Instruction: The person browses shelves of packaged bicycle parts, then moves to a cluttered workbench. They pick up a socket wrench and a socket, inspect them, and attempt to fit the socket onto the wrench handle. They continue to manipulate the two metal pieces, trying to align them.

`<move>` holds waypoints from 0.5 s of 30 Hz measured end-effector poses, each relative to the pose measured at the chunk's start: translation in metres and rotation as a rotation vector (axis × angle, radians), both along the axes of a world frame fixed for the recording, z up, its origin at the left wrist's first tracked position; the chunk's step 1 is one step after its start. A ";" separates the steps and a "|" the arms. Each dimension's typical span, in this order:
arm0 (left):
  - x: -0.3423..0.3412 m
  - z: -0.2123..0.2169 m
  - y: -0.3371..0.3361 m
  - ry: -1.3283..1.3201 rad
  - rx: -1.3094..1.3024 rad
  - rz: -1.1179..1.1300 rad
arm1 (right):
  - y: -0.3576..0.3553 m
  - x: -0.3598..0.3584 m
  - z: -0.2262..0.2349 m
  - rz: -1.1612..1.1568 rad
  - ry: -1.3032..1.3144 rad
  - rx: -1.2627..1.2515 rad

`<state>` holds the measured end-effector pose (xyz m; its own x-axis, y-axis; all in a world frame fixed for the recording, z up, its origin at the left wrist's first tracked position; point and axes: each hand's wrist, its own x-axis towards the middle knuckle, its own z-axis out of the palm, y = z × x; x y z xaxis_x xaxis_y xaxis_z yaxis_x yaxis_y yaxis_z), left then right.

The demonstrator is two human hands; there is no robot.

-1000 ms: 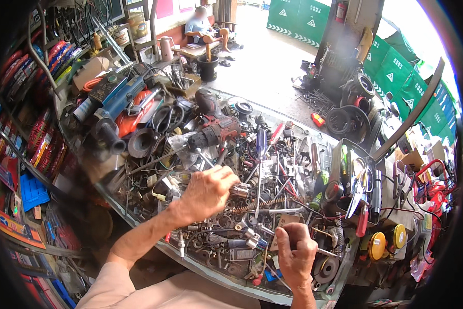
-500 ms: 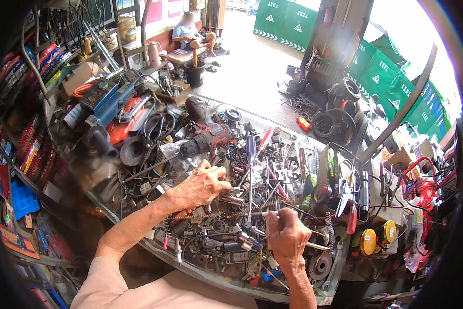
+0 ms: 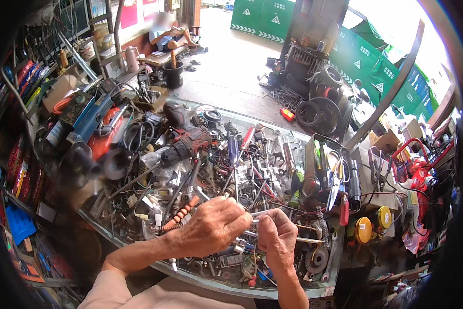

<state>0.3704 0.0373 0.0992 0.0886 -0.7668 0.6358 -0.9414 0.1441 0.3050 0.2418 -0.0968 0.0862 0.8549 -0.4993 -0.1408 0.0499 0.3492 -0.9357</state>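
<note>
Above the front part of the cluttered glass-topped bench, my two hands nearly meet. My left hand [image 3: 215, 226] has its fingers bent and pinched together; what they hold, if anything, is hidden behind the knuckles. With thumb and curled fingers, my right hand [image 3: 277, 234] grips a slim metal rod [image 3: 255, 221] whose visible part points at the left hand. A coil spring [image 3: 265, 204] lies just beyond the fingers. Beside my left wrist rests an orange spiral piece [image 3: 183, 212]. Loose sockets, screws and small metal parts lie under both hands.
A red and black power drill [image 3: 187, 146] lies beyond my left hand. Screwdrivers [image 3: 233, 149] stand among the parts. A tool tray [image 3: 328, 177] with scissors sits at the right, near two yellow round tins [image 3: 363, 230]. A seated person [image 3: 164, 37] is at the back left.
My left hand has come down and right from the pile toward my right hand, which still holds the metal rod. The view has swung slightly right. The seated person's arms are raised higher.
</note>
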 end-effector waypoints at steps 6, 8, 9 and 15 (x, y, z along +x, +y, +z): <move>-0.008 -0.009 -0.004 0.387 -0.102 -0.025 | 0.005 -0.002 0.016 -0.012 -0.099 -0.110; -0.007 -0.004 -0.003 0.546 -0.060 -0.081 | -0.002 -0.004 0.015 0.047 -0.122 -0.121; -0.007 0.000 -0.002 0.625 -0.037 -0.110 | -0.005 -0.004 0.012 0.017 -0.112 -0.194; -0.008 0.020 0.009 1.192 0.085 -0.127 | -0.013 -0.002 0.013 -0.056 0.014 -0.070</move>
